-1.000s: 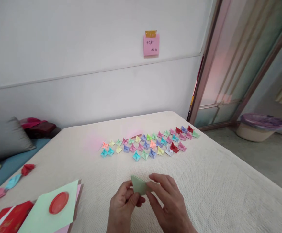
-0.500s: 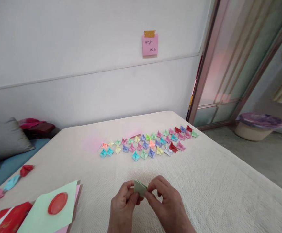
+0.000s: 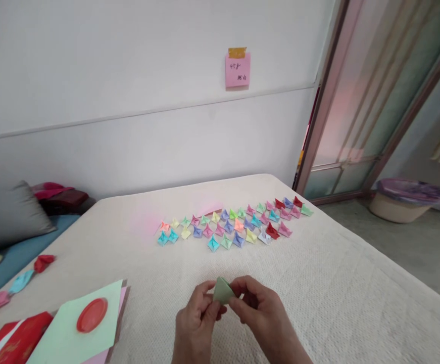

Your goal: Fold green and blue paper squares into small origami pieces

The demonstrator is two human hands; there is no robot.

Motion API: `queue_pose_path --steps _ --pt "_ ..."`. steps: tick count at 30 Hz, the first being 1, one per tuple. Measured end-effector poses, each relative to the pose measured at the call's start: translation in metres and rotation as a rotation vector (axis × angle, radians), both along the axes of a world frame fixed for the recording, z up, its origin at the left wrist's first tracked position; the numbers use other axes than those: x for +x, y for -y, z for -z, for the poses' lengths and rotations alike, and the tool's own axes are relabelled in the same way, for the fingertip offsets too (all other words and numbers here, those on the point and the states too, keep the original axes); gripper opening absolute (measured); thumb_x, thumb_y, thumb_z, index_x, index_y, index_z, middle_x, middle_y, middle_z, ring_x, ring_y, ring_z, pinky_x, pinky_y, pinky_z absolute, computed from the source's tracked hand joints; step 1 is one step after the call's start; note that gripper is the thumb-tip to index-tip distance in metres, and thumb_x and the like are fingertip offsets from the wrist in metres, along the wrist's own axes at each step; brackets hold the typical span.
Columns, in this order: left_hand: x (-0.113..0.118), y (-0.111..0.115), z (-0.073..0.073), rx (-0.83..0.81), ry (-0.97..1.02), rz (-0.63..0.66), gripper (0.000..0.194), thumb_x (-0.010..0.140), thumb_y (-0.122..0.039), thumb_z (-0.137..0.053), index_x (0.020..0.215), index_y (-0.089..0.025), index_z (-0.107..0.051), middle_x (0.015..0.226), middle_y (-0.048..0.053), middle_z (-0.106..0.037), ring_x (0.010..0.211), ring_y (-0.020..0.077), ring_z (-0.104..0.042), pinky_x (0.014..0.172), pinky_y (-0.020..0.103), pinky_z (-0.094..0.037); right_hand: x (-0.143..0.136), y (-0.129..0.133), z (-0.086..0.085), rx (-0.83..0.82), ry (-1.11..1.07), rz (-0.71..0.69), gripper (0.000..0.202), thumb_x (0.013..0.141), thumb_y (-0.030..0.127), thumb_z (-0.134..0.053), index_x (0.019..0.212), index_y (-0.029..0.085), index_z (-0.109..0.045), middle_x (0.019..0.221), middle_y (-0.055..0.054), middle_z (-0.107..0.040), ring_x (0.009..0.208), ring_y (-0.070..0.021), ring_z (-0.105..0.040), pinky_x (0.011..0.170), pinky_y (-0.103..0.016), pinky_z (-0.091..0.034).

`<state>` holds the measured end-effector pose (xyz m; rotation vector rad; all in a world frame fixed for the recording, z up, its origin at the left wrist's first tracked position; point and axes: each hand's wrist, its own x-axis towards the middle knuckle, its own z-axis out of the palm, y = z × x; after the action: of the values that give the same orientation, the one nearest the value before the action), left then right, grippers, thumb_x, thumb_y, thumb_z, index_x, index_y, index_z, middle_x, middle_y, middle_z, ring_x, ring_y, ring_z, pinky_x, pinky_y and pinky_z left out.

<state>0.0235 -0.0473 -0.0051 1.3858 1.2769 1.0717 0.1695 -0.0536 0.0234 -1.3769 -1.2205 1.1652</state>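
Observation:
Low in the head view, a small folded green paper (image 3: 223, 291) is held between both hands above the white bed cover. My left hand (image 3: 199, 317) pinches its left side with thumb and fingers. On its right edge, my right hand (image 3: 259, 311) has thumb and fingertips closed on the paper. The paper now has a pointed top and a wider lower part. Beyond the hands, several small folded paper pieces (image 3: 238, 225) in many colours lie in slanting rows on the cover.
At the lower left are green sheets (image 3: 68, 323) with a red round lid (image 3: 92, 315) on top, a red packet (image 3: 18, 338) and folded papers (image 3: 21, 281). A grey pillow (image 3: 13, 215) lies farther left. A lined bin (image 3: 405, 202) stands right, on the floor.
The green paper has turned in my fingers, its point now facing up, and looks wider. Both hands have shifted slightly right, and the whole view has moved a little.

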Motion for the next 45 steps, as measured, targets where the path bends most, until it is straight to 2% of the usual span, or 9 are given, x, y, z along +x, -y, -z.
queue_pose_path --steps 3,8,11,15,20,23,28,38,45 --pt "0.001 0.002 -0.002 0.004 0.011 0.026 0.033 0.083 -0.044 -0.059 0.107 -0.022 -0.059 0.07 0.0 -0.073 0.067 0.0178 -0.069 0.064 0.024 -0.051 0.002 -0.002 0.0 0.013 -0.068 -0.007 0.011 0.073 0.027 -0.059 0.07 0.018 -0.062 0.057 0.002 -0.055 0.053 -0.0129 -0.047 0.051 -0.026 -0.036" --pt "-0.001 0.006 -0.009 0.02 0.096 0.073 0.041 0.083 -0.047 -0.057 0.113 -0.018 -0.059 0.062 0.0 -0.067 0.062 0.0169 -0.065 0.061 0.025 -0.047 0.008 -0.005 0.005 -0.041 -0.175 -0.066 0.015 0.075 0.027 -0.06 0.063 0.017 -0.06 0.051 0.004 -0.048 0.049 -0.0107 -0.041 0.047 -0.024 -0.029" --pt "-0.004 0.003 -0.014 -0.143 0.34 0.082 0.038 0.09 -0.045 -0.047 0.109 -0.016 -0.062 0.06 -0.002 -0.06 0.054 0.0123 -0.057 0.054 0.024 -0.041 0.01 -0.005 0.007 -0.121 -0.411 -0.165 0.018 0.077 0.027 -0.062 0.063 0.016 -0.059 0.048 0.005 -0.047 0.047 -0.0078 -0.035 0.047 -0.023 -0.023" --pt "-0.005 -0.001 -0.013 -0.321 0.572 0.144 0.024 0.085 -0.031 -0.062 0.102 -0.015 -0.065 0.06 -0.003 -0.055 0.051 0.0077 -0.046 0.048 0.02 -0.032 0.009 -0.003 0.012 -0.237 -0.675 -0.276 0.018 0.077 0.023 -0.063 0.062 0.014 -0.059 0.049 0.004 -0.049 0.045 -0.0061 -0.036 0.046 -0.022 -0.02" --pt "-0.006 -0.003 -0.009 -0.428 0.78 0.266 0.012 0.081 -0.023 -0.067 0.087 -0.012 -0.068 0.063 0.0 -0.056 0.054 0.0068 -0.048 0.05 0.019 -0.033 0.005 -0.005 0.017 -0.285 -0.767 -0.31 0.016 0.078 0.018 -0.063 0.063 0.011 -0.062 0.052 0.002 -0.052 0.045 -0.0057 -0.042 0.046 -0.021 -0.024" --pt "-0.01 -0.004 -0.008 -0.499 0.891 0.256 0.013 0.083 -0.022 -0.065 0.085 -0.01 -0.068 0.065 0.001 -0.056 0.057 0.0062 -0.051 0.055 0.017 -0.038 0.004 -0.007 0.019 -0.317 -0.807 -0.291 0.015 0.078 0.019 -0.062 0.065 0.011 -0.062 0.055 0.0 -0.055 0.045 -0.0061 -0.043 0.045 -0.02 -0.025" --pt "-0.015 -0.002 -0.011 -0.522 0.826 0.285 0.012 0.077 -0.014 -0.07 0.087 -0.006 -0.069 0.069 0.003 -0.059 0.06 0.0062 -0.053 0.056 0.016 -0.041 0.003 -0.007 0.019 -0.351 -0.831 -0.284 0.014 0.075 0.019 -0.061 0.063 0.013 -0.061 0.053 -0.001 -0.055 0.047 -0.0082 -0.045 0.046 -0.021 -0.027" --pt "-0.013 -0.001 -0.017 -0.427 0.605 0.26 0.018 0.081 -0.028 -0.065 0.077 -0.011 -0.063 0.07 0.003 -0.058 0.061 0.0109 -0.052 0.056 0.023 -0.039 0.006 -0.006 0.023 -0.339 -0.715 -0.301 0.019 0.073 0.024 -0.069 0.06 0.013 -0.06 0.053 0.002 -0.051 0.048 -0.0068 -0.041 0.048 -0.022 -0.026" --pt "-0.008 -0.002 -0.017 -0.353 0.493 0.17 0.021 0.075 -0.025 -0.067 0.065 -0.016 -0.052 0.08 0.003 -0.058 0.072 0.0151 -0.054 0.07 0.029 -0.046 0.003 -0.006 0.018 -0.28 -0.523 -0.156 0.014 0.064 0.015 -0.068 0.055 0.016 -0.057 0.064 -0.001 -0.06 0.055 -0.0109 -0.05 0.053 -0.025 -0.036"
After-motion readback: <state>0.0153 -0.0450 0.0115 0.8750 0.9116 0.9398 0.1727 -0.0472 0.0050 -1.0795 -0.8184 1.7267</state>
